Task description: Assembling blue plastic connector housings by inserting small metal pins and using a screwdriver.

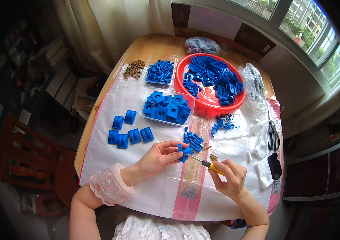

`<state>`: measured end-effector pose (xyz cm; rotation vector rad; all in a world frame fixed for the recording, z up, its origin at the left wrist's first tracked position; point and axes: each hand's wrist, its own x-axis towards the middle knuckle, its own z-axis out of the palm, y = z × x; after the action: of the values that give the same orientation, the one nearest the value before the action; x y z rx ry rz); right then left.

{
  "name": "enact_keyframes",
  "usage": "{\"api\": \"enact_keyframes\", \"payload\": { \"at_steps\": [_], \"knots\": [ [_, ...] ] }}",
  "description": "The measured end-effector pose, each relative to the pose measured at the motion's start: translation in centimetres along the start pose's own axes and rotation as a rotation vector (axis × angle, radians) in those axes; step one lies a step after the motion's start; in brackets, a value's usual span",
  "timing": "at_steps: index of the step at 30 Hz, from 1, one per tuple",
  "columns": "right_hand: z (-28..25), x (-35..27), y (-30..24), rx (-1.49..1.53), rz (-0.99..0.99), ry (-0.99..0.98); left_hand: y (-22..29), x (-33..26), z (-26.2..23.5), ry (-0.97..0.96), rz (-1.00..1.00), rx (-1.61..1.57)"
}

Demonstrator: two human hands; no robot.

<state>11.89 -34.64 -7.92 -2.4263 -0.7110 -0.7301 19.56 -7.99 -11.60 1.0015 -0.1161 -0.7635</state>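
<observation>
Between the fingertips of my left hand is a small blue plastic part, held over the table. My right hand is closed round the yellow and black handle of a screwdriver. Its metal shaft points left, and the tip meets the blue part or lies right beside it; the exact contact is too small to make out. Just beyond my hands lies a loose heap of narrow blue pieces. A few brass-coloured pins rest close to the screwdriver.
Several finished-looking blue blocks sit at left. Behind are clear trays of square blue plates, blue pieces and brass pins, plus a red basin of blue parts. Tiny pieces and black scissors lie at right.
</observation>
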Motion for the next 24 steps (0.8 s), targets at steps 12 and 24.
{"api": "enact_keyframes", "payload": {
  "at_steps": [12,24],
  "knots": [
    [-0.1,-0.1,0.4,-0.084,-0.107,-0.088,-0.4,-0.2,-0.1,0.013,0.114,0.225],
    [0.0,-0.7,0.3,0.023,-0.076,-0.162,-0.4,-0.5,0.2,0.029,0.091,0.283]
  ]
}}
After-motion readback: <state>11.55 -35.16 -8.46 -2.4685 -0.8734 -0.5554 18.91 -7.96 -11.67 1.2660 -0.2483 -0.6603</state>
